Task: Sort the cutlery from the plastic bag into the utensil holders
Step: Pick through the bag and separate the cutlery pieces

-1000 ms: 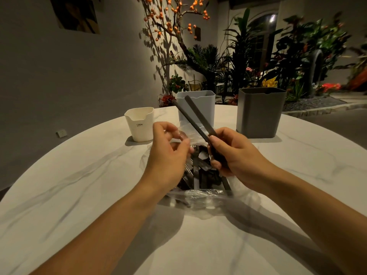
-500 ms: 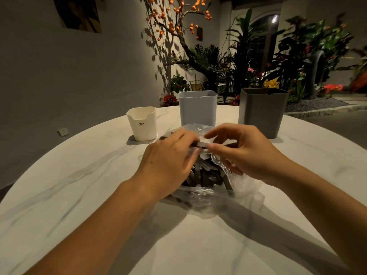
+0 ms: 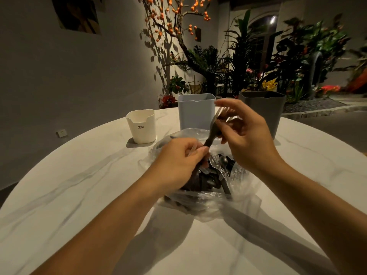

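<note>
1. The fork is standing tilted above the open bag, tines up, in front of the blue holder.
2. The left hand is pinching its dark handle; the right hand is pinching near its neck.
3. It is looking light, stiff and a little slippery, so holding the handle seems best.
4. The white holder and grey holder are waiting on the counter.
</note>
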Tool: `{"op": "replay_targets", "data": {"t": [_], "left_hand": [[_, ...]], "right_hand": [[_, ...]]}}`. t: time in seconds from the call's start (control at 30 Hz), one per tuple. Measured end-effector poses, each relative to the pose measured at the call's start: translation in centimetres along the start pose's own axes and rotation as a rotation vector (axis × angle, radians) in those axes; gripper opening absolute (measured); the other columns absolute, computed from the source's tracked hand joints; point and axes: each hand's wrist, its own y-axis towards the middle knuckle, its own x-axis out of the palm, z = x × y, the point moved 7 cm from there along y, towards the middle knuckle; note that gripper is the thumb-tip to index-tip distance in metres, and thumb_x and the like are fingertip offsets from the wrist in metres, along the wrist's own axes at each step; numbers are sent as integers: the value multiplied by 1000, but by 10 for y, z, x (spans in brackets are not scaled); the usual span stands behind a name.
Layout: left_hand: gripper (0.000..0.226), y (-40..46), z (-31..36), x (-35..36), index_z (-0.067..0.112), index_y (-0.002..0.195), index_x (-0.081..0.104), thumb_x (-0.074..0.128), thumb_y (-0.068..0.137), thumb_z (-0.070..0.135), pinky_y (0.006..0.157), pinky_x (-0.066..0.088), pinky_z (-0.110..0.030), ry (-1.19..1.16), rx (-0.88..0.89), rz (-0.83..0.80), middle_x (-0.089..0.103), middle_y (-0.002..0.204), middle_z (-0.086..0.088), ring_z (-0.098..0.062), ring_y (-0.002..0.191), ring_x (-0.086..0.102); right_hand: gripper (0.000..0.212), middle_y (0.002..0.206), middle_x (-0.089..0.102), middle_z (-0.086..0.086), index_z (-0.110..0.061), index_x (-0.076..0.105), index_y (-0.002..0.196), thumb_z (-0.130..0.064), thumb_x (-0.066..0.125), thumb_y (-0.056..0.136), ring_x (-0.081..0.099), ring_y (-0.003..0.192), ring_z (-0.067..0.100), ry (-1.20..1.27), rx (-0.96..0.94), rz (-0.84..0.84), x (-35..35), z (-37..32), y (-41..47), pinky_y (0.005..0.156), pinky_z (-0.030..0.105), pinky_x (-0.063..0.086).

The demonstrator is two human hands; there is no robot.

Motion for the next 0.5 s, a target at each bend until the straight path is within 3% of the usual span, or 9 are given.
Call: {"op": "replay_targets", "data": {"t": [0.07, 0.2, 0.27, 0.37, 0.5], "left_hand": [[14, 3, -2, 0, 22, 92, 73, 62, 97, 29, 79, 59, -28, -185, -79, -18, 75, 80, 5, -9, 80, 72], [11, 9, 1, -7, 23, 92, 71, 63, 97, 27, 63, 51, -17, -279, -127, -7, 76, 80, 4, -6, 79, 73], [12, 16, 8, -15, 22, 91, 71, 64, 95, 30, 59, 48, -14, -259, -112, 26, 74, 76, 10, 0, 72, 69], [25, 30, 25, -32, 19, 94, 70, 55, 99, 39, 52, 39, -15, -200, -75, 65, 58, 55, 25, 9, 50, 54], [35, 55, 43, -49, 13, 99, 74, 48, 104, 36, 45, 34, -13, -239, -98, 52, 49, 45, 21, 0, 41, 47]], "right_hand": [[44, 107, 66, -2, -28, 54, 134, -4, 58, 97, 69, 90, 6, 78, 56, -37, 2, -1, 9, 71, 20, 56], [37, 106, 69, -6, -28, 56, 122, -4, 62, 94, 68, 95, 1, 87, 91, -75, 3, -9, 28, 73, 18, 55], [30, 98, 70, -8, -24, 59, 111, 0, 63, 93, 68, 89, -3, 108, 77, -77, 2, -19, 41, 70, 15, 53], [26, 90, 69, -9, -14, 60, 110, 5, 59, 93, 68, 81, -7, 129, 38, -87, 1, -36, 67, 68, 11, 52], [30, 94, 67, -9, -13, 56, 118, 5, 57, 94, 68, 82, -8, 42, -58, -82, 2, -55, 100, 70, 10, 52]]}}
